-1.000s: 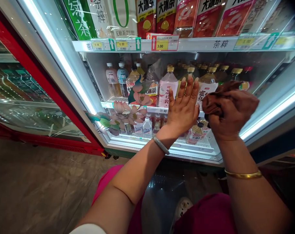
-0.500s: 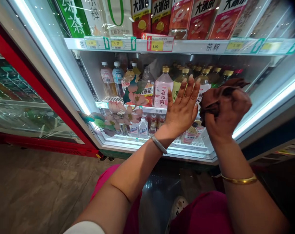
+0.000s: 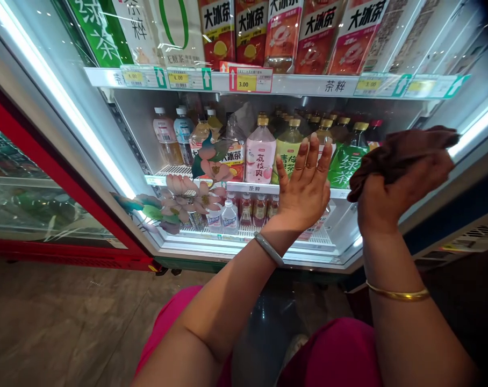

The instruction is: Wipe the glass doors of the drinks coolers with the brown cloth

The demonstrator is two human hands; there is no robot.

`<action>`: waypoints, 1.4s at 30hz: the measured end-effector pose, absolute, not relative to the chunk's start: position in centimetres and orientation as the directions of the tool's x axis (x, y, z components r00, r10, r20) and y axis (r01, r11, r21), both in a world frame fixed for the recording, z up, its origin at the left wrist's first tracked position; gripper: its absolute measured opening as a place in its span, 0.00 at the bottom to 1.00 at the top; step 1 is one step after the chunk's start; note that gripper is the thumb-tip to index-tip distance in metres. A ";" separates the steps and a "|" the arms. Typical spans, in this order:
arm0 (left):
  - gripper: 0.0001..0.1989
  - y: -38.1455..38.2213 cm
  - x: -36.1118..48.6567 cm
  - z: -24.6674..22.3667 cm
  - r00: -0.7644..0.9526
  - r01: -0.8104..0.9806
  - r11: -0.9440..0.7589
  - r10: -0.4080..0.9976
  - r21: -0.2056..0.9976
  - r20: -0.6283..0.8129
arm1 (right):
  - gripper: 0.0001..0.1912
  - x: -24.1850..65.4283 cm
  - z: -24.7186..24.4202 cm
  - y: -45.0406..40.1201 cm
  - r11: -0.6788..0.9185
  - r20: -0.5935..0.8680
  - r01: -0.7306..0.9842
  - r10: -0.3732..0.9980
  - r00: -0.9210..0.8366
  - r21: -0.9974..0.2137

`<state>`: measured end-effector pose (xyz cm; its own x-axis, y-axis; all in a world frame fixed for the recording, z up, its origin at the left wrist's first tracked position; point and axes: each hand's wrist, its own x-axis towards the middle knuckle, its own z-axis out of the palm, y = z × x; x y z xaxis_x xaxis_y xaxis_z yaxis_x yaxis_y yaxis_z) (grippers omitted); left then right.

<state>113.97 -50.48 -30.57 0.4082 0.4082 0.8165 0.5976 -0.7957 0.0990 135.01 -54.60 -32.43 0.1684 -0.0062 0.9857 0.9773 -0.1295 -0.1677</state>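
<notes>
Red-framed cooler [image 3: 66, 255] at left, brown floor [image 3: 46, 322], pink bottle [image 3: 260, 153] on middle shelf [image 3: 238, 187], price tag [image 3: 246, 83] above

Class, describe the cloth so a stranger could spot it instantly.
Face the lit drinks cooler and look toward its right side. There, the right hand, above a gold bangle, holds the cloth. Unlike the bottles nearby, it is dark brown and crumpled.

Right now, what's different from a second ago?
The right hand moved rightward with the brown cloth, away from the left hand, so a green bottle shows. Nothing was newly grabbed or let go. The left hand stays spread, and the pink bottle stays on its shelf.
</notes>
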 end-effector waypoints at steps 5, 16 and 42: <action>0.39 -49.6 113.4 -31.5 0.442 0.565 -0.824 0.346 0.043 0.827 | 0.35 127.4 -32.7 -55.1 -0.106 0.991 0.993 0.117 0.061 -0.048; 0.40 -49.0 112.0 -35.0 0.552 0.550 -0.833 0.301 -0.068 0.778 | 0.41 130.9 -35.8 -55.3 -0.224 0.886 0.867 0.027 0.463 -0.446; 0.36 -49.8 109.7 -38.4 0.539 0.635 -0.770 0.499 0.062 0.678 | 0.24 120.6 -38.1 -56.5 -0.177 0.868 0.963 0.422 0.261 -0.204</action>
